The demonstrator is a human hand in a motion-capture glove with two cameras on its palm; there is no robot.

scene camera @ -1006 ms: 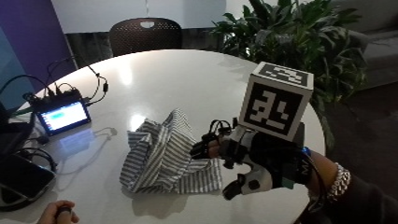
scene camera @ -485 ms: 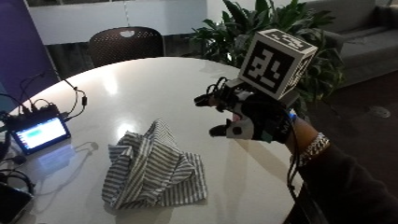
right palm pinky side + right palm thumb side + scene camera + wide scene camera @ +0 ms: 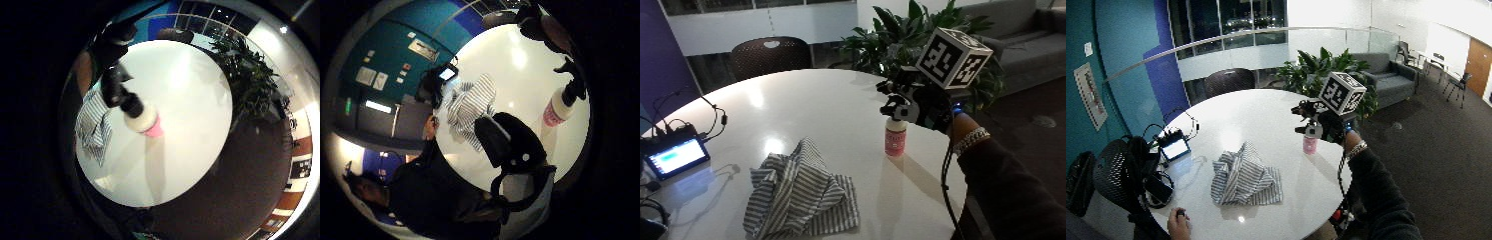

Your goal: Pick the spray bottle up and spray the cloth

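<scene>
Spray bottle (image 3: 895,141): pink label, text unreadable, white neck, black trigger head. Right hand (image 3: 923,107) at its top; grip can't tell. Striped cloth (image 3: 800,192) near-left.

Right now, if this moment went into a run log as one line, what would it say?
stage: reaching for spray bottle | gloved right hand: at bottle's top, grip unclear | bottle: upright on table | striped cloth: crumpled beside it, untouched

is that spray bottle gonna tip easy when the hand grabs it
Probably yes: the spray bottle stands tall and narrow on the smooth table, with its trigger head topmost. It looks small, so likely light. The gloved right hand is at its top.
</scene>
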